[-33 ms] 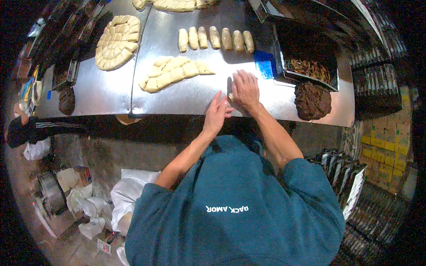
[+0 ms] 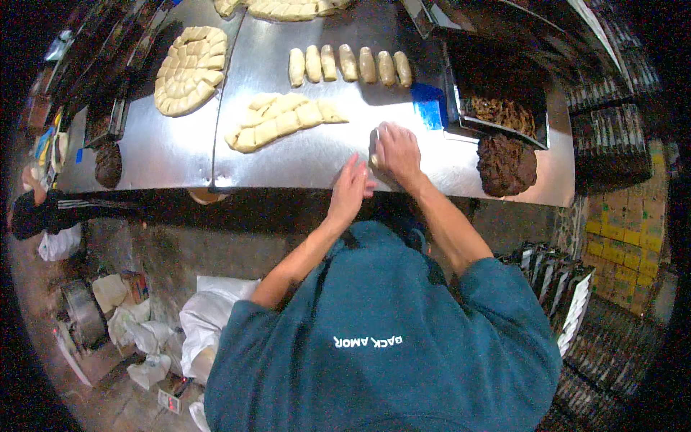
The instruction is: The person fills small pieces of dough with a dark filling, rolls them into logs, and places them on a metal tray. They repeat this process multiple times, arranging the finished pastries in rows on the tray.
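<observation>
On the metal table (image 2: pixel 277 165) my right hand (image 2: pixel 397 153) presses down with its fingers bent together over a small piece of pale dough (image 2: pixel 373 160). Only a bit of that piece shows at the hand's left side; the rest is hidden. My left hand (image 2: pixel 350 189) hovers by the table's near edge, left of my right one, its fingers apart and holding nothing. Left of my hands lies a curved strip of joined dough pieces (image 2: pixel 288 124). Beyond my hands, several rolled dough cylinders (image 2: pixel 348 63) stand side by side in a row.
A dark brown lump (image 2: pixel 507 167) sits near the right edge, below a metal tray (image 2: pixel 543 133) with brown shreds. A blue patch (image 2: pixel 430 108) is beside the tray. A round slab of scored dough (image 2: pixel 193 72) lies left. A person's dark sleeve (image 2: pixel 36 212) shows far left.
My right hand has drawn slightly toward me, its fingers now more bent over the dough. My left hand has shifted slightly nearer to me.
</observation>
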The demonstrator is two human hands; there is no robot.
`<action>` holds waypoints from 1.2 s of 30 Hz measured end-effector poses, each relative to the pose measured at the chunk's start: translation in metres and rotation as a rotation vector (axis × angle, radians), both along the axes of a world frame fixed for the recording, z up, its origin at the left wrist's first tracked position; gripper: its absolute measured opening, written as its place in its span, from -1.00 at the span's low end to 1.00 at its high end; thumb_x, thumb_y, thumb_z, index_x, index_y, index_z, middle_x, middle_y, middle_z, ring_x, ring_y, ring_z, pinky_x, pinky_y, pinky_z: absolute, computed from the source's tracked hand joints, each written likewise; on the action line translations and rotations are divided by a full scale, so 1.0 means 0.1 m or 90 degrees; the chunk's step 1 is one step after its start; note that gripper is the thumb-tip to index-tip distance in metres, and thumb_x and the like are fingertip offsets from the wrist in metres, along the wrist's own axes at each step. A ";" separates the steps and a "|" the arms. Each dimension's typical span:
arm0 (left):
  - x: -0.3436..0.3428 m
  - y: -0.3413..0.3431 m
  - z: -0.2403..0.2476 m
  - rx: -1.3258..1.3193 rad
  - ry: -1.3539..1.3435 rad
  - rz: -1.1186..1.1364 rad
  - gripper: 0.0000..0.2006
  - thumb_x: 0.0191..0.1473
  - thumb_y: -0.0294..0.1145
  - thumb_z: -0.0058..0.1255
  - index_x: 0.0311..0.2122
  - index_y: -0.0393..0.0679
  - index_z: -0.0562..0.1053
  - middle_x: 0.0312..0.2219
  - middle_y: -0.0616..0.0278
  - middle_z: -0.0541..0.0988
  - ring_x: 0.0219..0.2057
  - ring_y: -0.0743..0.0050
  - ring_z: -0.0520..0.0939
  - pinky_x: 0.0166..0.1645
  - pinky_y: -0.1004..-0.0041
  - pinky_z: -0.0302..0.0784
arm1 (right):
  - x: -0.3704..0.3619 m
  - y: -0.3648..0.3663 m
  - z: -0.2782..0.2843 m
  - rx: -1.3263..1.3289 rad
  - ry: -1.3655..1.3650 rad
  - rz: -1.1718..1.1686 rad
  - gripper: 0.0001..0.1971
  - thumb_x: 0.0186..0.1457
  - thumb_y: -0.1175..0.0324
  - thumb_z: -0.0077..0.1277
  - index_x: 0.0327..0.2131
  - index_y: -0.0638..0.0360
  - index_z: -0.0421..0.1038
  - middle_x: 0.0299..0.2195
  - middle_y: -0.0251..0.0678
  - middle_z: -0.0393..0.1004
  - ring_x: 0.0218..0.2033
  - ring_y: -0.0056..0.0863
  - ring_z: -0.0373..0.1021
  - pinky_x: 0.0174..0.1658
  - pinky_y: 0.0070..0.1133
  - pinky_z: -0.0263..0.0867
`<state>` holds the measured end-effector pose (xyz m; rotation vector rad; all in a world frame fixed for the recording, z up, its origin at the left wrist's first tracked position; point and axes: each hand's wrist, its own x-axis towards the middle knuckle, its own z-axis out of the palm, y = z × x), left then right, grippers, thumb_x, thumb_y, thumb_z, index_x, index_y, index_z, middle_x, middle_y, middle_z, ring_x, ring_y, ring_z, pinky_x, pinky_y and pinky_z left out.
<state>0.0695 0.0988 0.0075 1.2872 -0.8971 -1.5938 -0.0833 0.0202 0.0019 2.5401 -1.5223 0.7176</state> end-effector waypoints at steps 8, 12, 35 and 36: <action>-0.09 -0.09 0.03 -0.037 0.126 0.040 -0.37 0.25 0.04 -0.37 0.29 -0.07 -0.13 0.16 -0.08 0.20 -0.17 0.10 0.59 -0.22 0.32 0.57 | 0.06 -0.16 0.12 0.010 0.031 -0.017 -0.66 0.04 0.22 -0.05 -0.10 0.08 0.32 -0.03 -0.24 0.32 -0.01 -0.28 0.26 -0.04 -0.30 0.14; -0.06 0.15 0.20 0.151 0.203 0.011 -0.36 0.23 0.05 -0.32 0.28 -0.07 -0.07 0.16 -0.06 0.20 -0.18 0.11 0.59 -0.22 0.31 0.58 | -0.26 0.24 0.17 0.178 0.028 0.191 -0.46 0.04 0.13 -0.03 0.08 0.11 0.19 0.01 -0.18 0.26 0.10 -0.22 0.15 0.15 -0.26 0.03; 2.82 0.27 0.51 0.015 -0.031 0.388 -0.70 0.19 -0.37 -0.14 -0.02 -0.29 0.36 -0.12 0.06 0.50 -0.19 0.36 0.57 -0.15 0.45 0.53 | 2.36 -2.01 0.37 0.233 -0.140 -0.026 -0.44 0.06 0.28 0.01 0.14 0.15 0.15 -0.31 0.05 0.42 -0.39 -0.19 0.45 -0.28 -0.40 0.39; 2.99 0.28 0.54 0.019 -0.045 0.410 -0.70 0.19 -0.37 -0.13 -0.02 -0.29 0.36 -0.12 0.06 0.50 -0.19 0.37 0.57 -0.15 0.46 0.52 | 2.44 -2.04 0.39 0.254 -0.101 -0.042 -0.45 0.06 0.27 0.02 0.12 0.15 0.16 -0.30 0.07 0.41 -0.37 -0.13 0.45 -0.28 -0.37 0.39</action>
